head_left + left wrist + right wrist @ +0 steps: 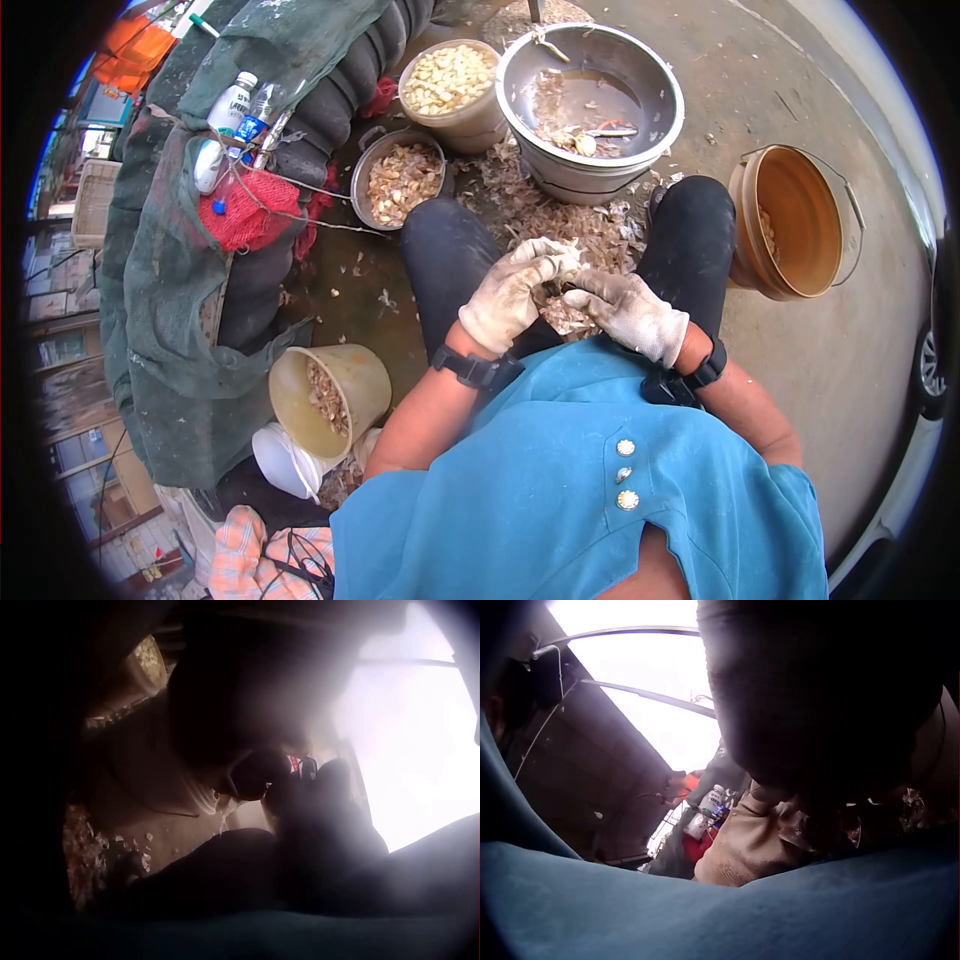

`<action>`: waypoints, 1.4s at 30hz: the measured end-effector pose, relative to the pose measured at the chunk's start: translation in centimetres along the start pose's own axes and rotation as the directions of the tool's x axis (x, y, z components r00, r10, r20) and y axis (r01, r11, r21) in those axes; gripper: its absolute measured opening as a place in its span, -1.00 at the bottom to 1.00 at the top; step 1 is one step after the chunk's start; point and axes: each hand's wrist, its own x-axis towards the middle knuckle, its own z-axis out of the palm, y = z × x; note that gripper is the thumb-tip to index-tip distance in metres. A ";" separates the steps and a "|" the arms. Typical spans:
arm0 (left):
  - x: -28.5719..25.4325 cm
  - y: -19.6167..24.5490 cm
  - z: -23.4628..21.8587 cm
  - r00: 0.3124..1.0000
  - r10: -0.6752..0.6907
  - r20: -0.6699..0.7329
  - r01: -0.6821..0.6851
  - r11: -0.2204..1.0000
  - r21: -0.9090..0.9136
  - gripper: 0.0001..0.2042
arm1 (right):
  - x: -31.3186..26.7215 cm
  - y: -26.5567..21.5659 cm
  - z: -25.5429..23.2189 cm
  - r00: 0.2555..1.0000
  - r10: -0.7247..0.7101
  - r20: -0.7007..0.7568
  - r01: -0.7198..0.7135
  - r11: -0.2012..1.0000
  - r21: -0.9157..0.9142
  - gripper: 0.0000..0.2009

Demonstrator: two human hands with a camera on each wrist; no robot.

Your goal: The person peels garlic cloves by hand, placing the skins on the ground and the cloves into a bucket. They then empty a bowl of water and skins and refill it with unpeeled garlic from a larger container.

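Both hands wear pale, dirty work gloves and meet between the knees. The left hand [512, 295] has bent fingers pinching a small piece of garlic with papery skin [571, 252]. Close against it, the right hand [635, 316] has its thumb and fingers bent inward at the same garlic; its fingertips are partly hidden. Loose garlic skins [568, 318] lie beneath the hands. In the right wrist view the left glove [742, 841] shows near pale skin [798, 828]. The left wrist view is too dark to show finger detail.
Ahead stand a metal basin [515, 92] on a bucket, a tub of peeled cloves [450, 80] and a pot of unpeeled cloves [404, 184]. A brown bucket [815, 225] is at the right, a tilted yellowish bucket [365, 390] at the left. Skins [510, 205] litter the floor.
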 end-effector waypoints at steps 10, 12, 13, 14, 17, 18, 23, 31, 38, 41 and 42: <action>0.0 1.2 1.2 0.989 0.145 -0.010 -0.119 0.846 0.520 -0.75 | 0.2 0.6 1.3 0.957 0.204 0.204 -0.171 0.971 -0.166 -0.59; 0.2 0.5 0.8 0.993 0.100 -0.066 -0.074 0.945 0.319 -0.76 | 0.4 0.5 0.9 0.955 0.233 0.185 -0.214 0.970 -0.120 -0.57; 0.3 0.2 0.7 0.993 0.043 -0.110 -0.032 0.994 0.101 -0.75 | 0.4 0.4 0.7 0.950 0.264 0.166 -0.255 0.964 -0.072 -0.55; 0.3 0.3 0.7 0.993 0.043 -0.111 -0.032 0.994 0.101 -0.75 | 0.2 0.5 0.5 0.981 0.180 0.070 -0.176 0.982 -0.066 -0.54; 0.3 0.1 0.4 0.992 -0.011 -0.125 -0.012 0.983 -0.185 -0.75 | 0.1 1.5 -0.3 0.989 0.149 -0.021 -0.150 0.987 -0.062 -0.55; 0.4 -0.5 0.0 0.987 0.111 -0.115 -0.110 0.994 0.019 -0.76 | 0.3 0.8 -1.0 0.953 0.302 -0.001 -0.302 0.952 -0.046 -0.58; 0.1 -0.4 0.0 0.993 0.069 -0.094 -0.065 0.997 0.048 -0.74 | 0.2 2.8 -0.7 0.978 0.202 -0.045 -0.206 0.974 -0.097 -0.61; -0.4 1.6 1.8 0.993 0.030 -0.111 0.037 0.831 0.555 -0.62 | 0.4 1.9 0.0 0.961 0.276 -0.027 -0.277 0.953 -0.121 -0.64; 0.0 0.2 0.7 0.998 -0.010 -0.065 0.036 0.907 0.420 -0.62 | 0.4 2.3 -0.3 0.984 0.177 0.015 -0.175 0.978 -0.110 -0.66; 0.2 -0.4 0.7 0.994 -0.086 -0.062 0.086 0.996 0.011 -0.61 | 0.6 2.4 -0.5 0.975 0.219 0.041 -0.218 0.975 -0.027 -0.66; 0.1 0.0 1.2 0.991 -0.098 -0.090 0.096 0.995 -0.023 -0.60 | 0.7 3.3 -0.2 0.973 0.229 0.001 -0.229 0.973 -0.015 -0.66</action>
